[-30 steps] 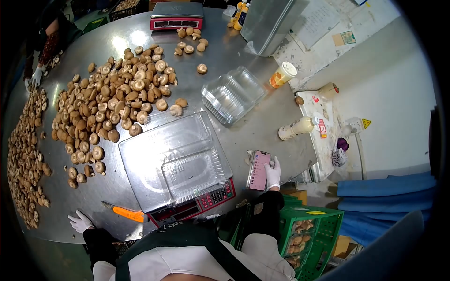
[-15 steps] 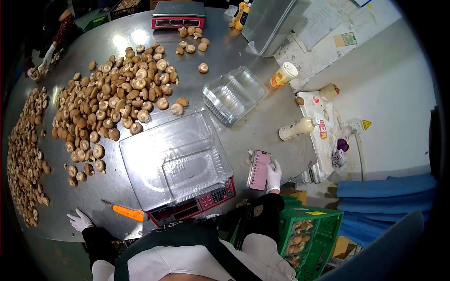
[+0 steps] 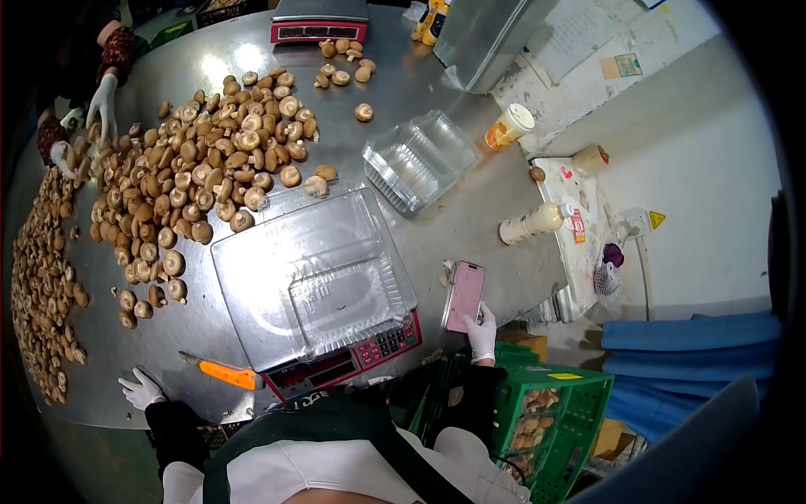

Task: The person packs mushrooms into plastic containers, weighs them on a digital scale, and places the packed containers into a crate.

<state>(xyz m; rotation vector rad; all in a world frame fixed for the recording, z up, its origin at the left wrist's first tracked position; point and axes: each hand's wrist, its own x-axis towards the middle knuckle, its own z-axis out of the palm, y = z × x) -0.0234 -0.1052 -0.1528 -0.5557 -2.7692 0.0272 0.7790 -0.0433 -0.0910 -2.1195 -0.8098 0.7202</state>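
My left hand [image 3: 141, 389], in a white glove, rests at the near left edge of the steel table with its fingers spread and nothing in it. An orange-handled knife [image 3: 222, 373] lies to its right. My right hand [image 3: 482, 336], gloved too, is at the lower edge of a phone [image 3: 465, 296] with a pink screen; its fingertips touch the phone, which lies on the table. Between my hands stands a red digital scale [image 3: 374, 347], carrying an open clear plastic clamshell box [image 3: 344, 294]. Beyond the knife is a large heap of brown mushrooms [image 3: 193, 168].
Another person's gloved hand [image 3: 104, 105] is among mushrooms at the far left. More clear boxes [image 3: 420, 164], a bottle [image 3: 533, 224] and a paper cup [image 3: 509, 127] stand to the right. A second scale [image 3: 319, 30] is at the back. A green crate [image 3: 579, 420] sits below right.
My right hand has slid down from the phone's right side to its lower edge, and the screen has changed from a list to mostly plain pink. The other person's hands have moved nearer the heap.
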